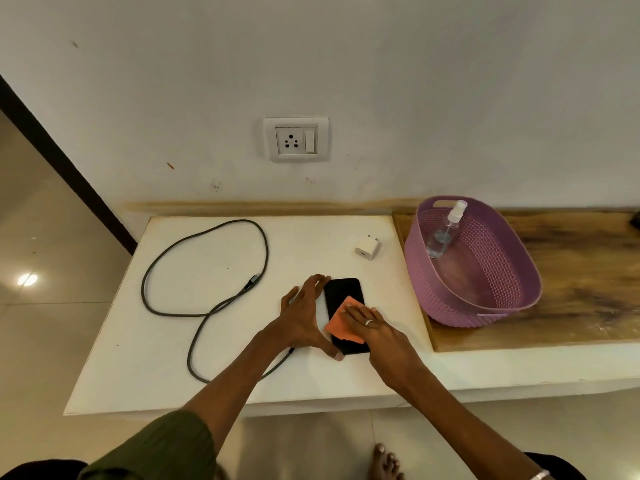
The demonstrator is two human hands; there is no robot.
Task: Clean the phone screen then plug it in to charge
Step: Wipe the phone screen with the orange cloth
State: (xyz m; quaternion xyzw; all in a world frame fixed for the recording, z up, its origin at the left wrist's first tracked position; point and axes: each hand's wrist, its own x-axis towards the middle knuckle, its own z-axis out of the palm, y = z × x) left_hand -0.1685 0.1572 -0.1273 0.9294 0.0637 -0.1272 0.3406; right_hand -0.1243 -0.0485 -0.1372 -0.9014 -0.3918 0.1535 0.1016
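Phone (343, 294): lies flat, screen up and dark, on the white worktop (173, 341) near its front edge, long axis running away from me.

Left hand (304, 315): my grip is spread wide along the phone's left edge, fingertips at the far corner and thumb at the near corner, bracing the phone on the worktop rather than lifting it.

Right hand (375, 329): my fingers lie flat and together, pressing an orange cloth (341, 323) onto the lower half of the screen; a ring shows on one finger.

Orange cloth: covers the middle and lower left of the screen, pinned under my right fingertips; its near edge looks ragged.

Cable (207, 271): dark cord looped loosely on the left part of the worktop, one connector end lying free inside the loop, left of the phone; the cord passes under my left forearm.

Charger adapter (367, 247): small white plug block, lying on the worktop beyond the phone, apart from the cable.

Wall socket (296, 139): white plate with a switch beside it, above the worktop, nothing plugged in.

Basket (502, 289): purple perforated tub on the wooden surface (571, 271) to the right, holding a clear spray bottle (446, 230) that leans against its far wall.
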